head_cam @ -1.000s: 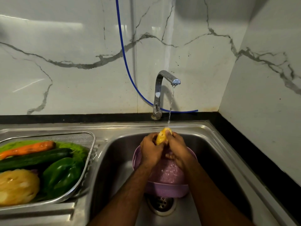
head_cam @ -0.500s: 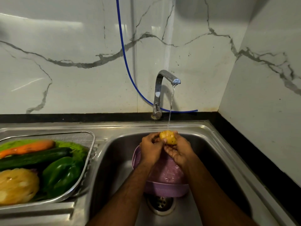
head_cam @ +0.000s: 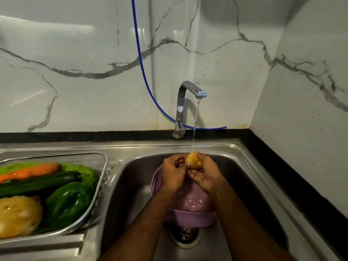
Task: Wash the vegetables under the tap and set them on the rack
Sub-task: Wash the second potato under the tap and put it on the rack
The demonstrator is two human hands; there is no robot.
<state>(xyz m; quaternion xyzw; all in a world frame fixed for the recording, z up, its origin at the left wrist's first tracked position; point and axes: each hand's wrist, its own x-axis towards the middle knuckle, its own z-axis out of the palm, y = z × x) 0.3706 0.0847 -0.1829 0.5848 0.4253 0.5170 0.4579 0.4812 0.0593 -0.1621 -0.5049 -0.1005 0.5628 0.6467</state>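
A small yellow potato [head_cam: 194, 161] sits under the thin stream from the chrome tap [head_cam: 190, 95]. My right hand [head_cam: 206, 175] cups it from below and behind, and my left hand [head_cam: 174, 173] presses its fingertips against its left side. Both hands hover over a purple colander [head_cam: 190, 217] standing in the steel sink [head_cam: 250, 185]. On the drainboard to the left, a mesh rack [head_cam: 102, 174] holds a carrot [head_cam: 31, 172], a cucumber [head_cam: 37, 182], a green pepper [head_cam: 68, 200], a pale yellow vegetable [head_cam: 17, 216] and green leaves.
A blue hose [head_cam: 143, 68] hangs down the marble wall and runs behind the tap. The drain [head_cam: 183, 236] lies just in front of the colander. A black counter edge borders the sink at the back and right, with a wall close on the right.
The potato has turned in my hands from upright to lying more on its side, and my fingers have shifted around it. Water keeps running; the rack is unchanged.
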